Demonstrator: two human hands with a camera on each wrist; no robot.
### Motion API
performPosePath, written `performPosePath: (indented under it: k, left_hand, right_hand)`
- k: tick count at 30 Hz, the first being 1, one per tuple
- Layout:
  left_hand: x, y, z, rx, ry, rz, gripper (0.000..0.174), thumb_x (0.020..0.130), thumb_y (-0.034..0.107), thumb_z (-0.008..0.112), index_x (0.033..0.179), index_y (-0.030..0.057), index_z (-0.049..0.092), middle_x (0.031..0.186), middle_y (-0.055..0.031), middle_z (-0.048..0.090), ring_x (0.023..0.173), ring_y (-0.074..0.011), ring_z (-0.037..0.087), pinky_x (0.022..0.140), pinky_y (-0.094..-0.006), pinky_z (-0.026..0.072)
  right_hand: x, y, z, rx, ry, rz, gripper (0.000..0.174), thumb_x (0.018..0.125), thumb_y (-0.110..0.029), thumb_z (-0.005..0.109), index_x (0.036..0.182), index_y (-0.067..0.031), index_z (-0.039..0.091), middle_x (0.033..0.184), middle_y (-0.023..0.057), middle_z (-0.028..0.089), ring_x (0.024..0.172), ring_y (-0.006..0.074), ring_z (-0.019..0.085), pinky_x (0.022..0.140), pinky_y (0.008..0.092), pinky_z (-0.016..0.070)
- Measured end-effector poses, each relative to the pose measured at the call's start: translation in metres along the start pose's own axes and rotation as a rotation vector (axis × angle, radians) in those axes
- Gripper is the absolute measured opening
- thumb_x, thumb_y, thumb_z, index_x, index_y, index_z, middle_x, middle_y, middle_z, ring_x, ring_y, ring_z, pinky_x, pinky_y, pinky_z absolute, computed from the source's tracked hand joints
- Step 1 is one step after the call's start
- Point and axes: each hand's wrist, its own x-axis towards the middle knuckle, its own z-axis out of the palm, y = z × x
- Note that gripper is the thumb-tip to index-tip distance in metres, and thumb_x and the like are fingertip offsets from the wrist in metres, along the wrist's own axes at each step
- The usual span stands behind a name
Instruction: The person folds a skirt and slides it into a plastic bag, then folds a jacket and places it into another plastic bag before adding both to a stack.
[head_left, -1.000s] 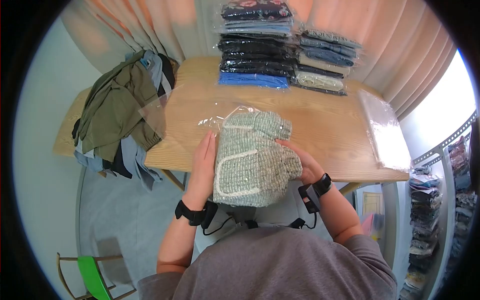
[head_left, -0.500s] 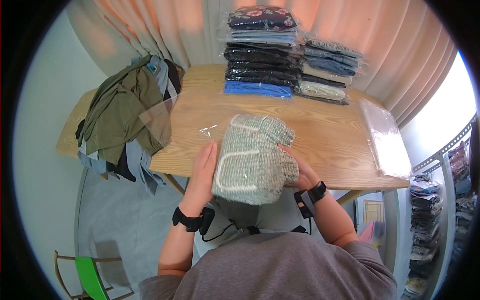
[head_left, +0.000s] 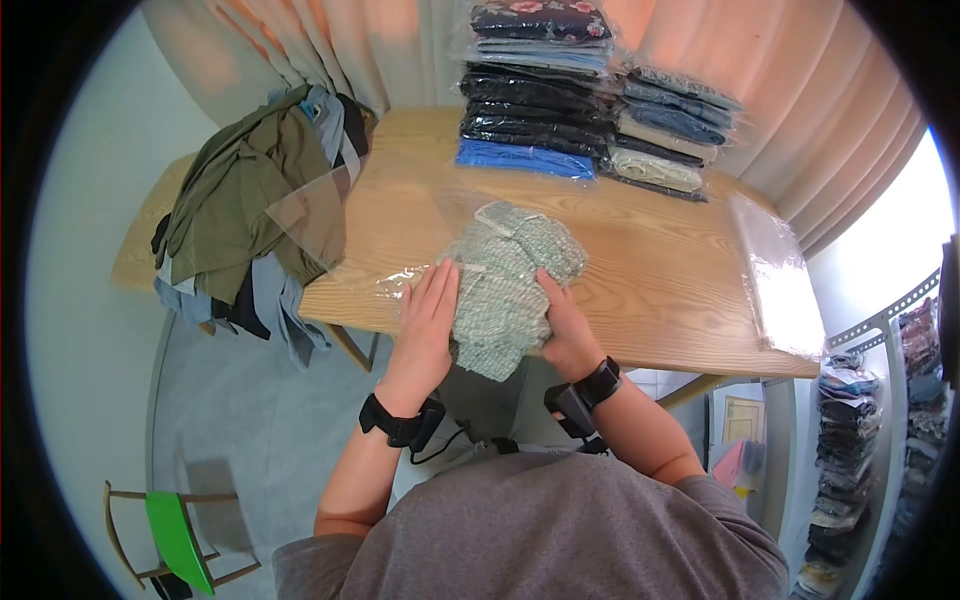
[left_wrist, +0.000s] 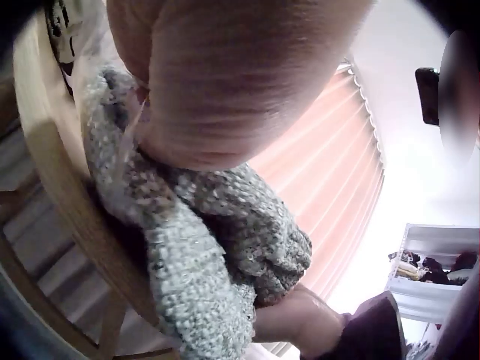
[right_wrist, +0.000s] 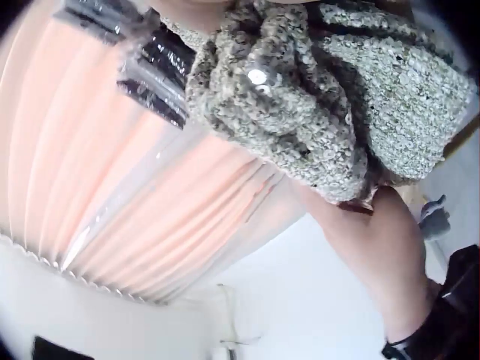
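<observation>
A folded, chunky grey-green knitted garment (head_left: 505,300) with pale trim is held between the two hands, over the table's front edge. My left hand (head_left: 423,335) lies along its left side with straight fingers on the knit; the left thumb is hidden. My right hand (head_left: 572,328) grips the right side, thumb on top and the other fingers out of sight beneath. Clear plastic film (head_left: 400,282) shows by the left fingertips. In the right wrist view, the bunched knit (right_wrist: 277,112) hangs in thick folds.
A heap of loose clothes with an olive jacket (head_left: 235,190) covers the table's left end. Bagged folded clothes (head_left: 535,100) stand in two stacks at the back. Flat clear bags (head_left: 775,275) lie at the right edge of the wooden table (head_left: 650,310). A green-seated chair (head_left: 178,540) stands at lower left.
The garment has turned and tilted, so its pale-edged panel no longer faces up. My left fingers have moved from beside it onto it, and my right hand has shifted inward with its thumb on top.
</observation>
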Motion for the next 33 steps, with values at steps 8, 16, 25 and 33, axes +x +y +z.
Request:
performPosePath:
  k: [8, 16, 25, 33]
  left_hand:
    - [-0.023, 0.007, -0.016, 0.15, 0.148, 0.019, 0.057, 0.068, -0.009, 0.049, 0.124, -0.0003, 0.05, 0.135, -0.0165, 0.044, 0.126, -0.0332, 0.041, 0.104, -0.051, 0.0314]
    - [-0.058, 0.052, 0.045, -0.12, -0.156, 0.552, 0.039, 0.075, 0.016, 0.061, 0.106, -0.0064, 0.058, 0.107, -0.0178, 0.058, 0.104, -0.031, 0.056, 0.091, -0.0393, 0.046]
    - [-0.018, 0.038, 0.083, -0.015, -0.201, -0.229, 0.05, 0.088, 0.026, 0.052, 0.126, -0.0052, 0.042, 0.118, -0.027, 0.052, 0.104, -0.04, 0.054, 0.09, -0.0438, 0.0428]
    - [-0.013, 0.03, 0.073, -0.107, -0.356, -0.441, 0.057, 0.084, 0.038, 0.054, 0.126, 0.001, 0.046, 0.119, -0.0217, 0.054, 0.107, -0.0382, 0.053, 0.088, -0.0457, 0.0433]
  right_hand:
    - [-0.007, -0.006, 0.004, -0.199, -0.096, 0.221, 0.034, 0.089, -0.015, 0.06, 0.12, -0.0055, 0.049, 0.114, 0.0075, 0.059, 0.103, 0.021, 0.059, 0.085, 0.0371, 0.0509]
    - [-0.005, -0.016, 0.04, -0.152, -0.08, 0.334, 0.026, 0.091, -0.018, 0.057, 0.115, -0.0079, 0.053, 0.111, 0.006, 0.061, 0.103, 0.02, 0.06, 0.088, 0.0362, 0.0475]
    - [0.001, 0.012, 0.035, -0.044, -0.165, 0.358, 0.036, 0.093, -0.021, 0.055, 0.125, -0.0062, 0.046, 0.117, 0.01, 0.057, 0.104, 0.0241, 0.057, 0.094, 0.0385, 0.0447]
    - [0.018, 0.034, 0.038, 0.069, -0.259, 0.301, 0.033, 0.095, -0.018, 0.052, 0.122, -0.0013, 0.047, 0.118, 0.0134, 0.057, 0.109, 0.0267, 0.054, 0.099, 0.0395, 0.0409]
